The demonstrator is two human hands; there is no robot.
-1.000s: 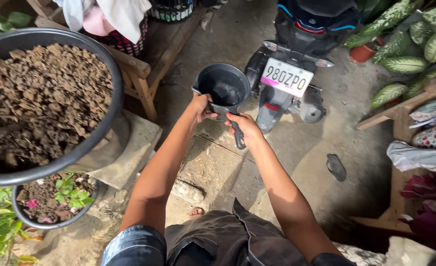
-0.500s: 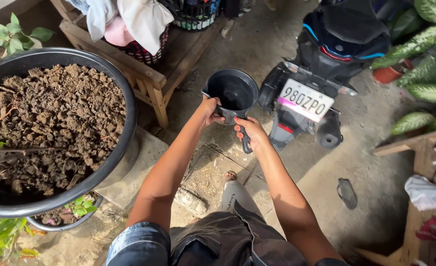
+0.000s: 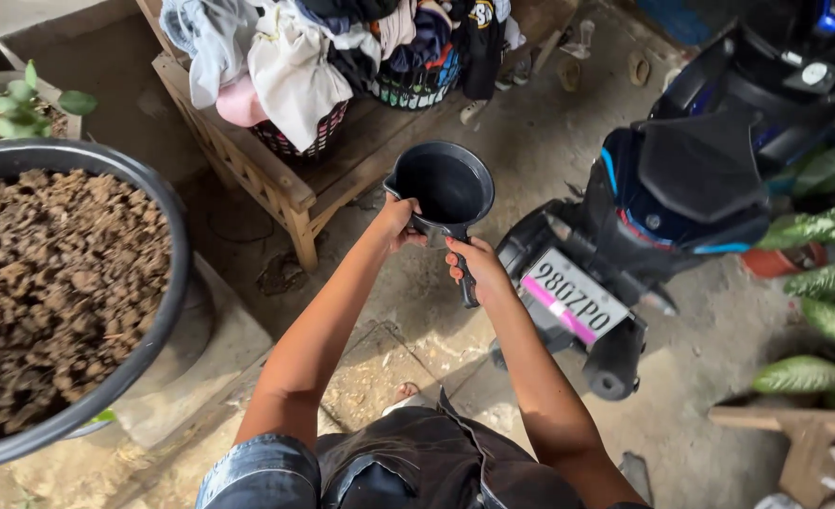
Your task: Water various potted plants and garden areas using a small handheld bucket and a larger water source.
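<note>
**Dark dipper carried level in both hands**

The dark plastic dipper (image 3: pixel 444 188), a round scoop with a short straight handle, is held out in front of the person at arm's length, above the concrete floor (image 3: pixel 521 141). Its mouth faces up and slightly toward the camera; the inside looks dark and I cannot tell whether it holds water. The left hand (image 3: pixel 400 221) is closed on the near left side of the bowl, thumb over the rim. The right hand (image 3: pixel 474 267) is wrapped around the handle, which points down and toward the body.

Judging from this grip, carrying it well means keeping the rim level: the hand on the handle sets the tilt, while the hand on the bowl steadies it against swinging. Arms this far extended tire and wobble, so drawing the elbows in a little would likely give a steadier carry.

Just beyond the dipper stands a wooden bench (image 3: pixel 290 188) loaded with a basket of laundry (image 3: pixel 295 66). To the right, near the right forearm, is the rear of a parked scooter (image 3: pixel 681 198). Well to the left sits a large black tub of lumpy soil (image 3: pixel 59 283), with a leafy plant (image 3: pixel 12 104) behind it. Variegated green leaves (image 3: pixel 832 273) crowd the right edge.
</note>
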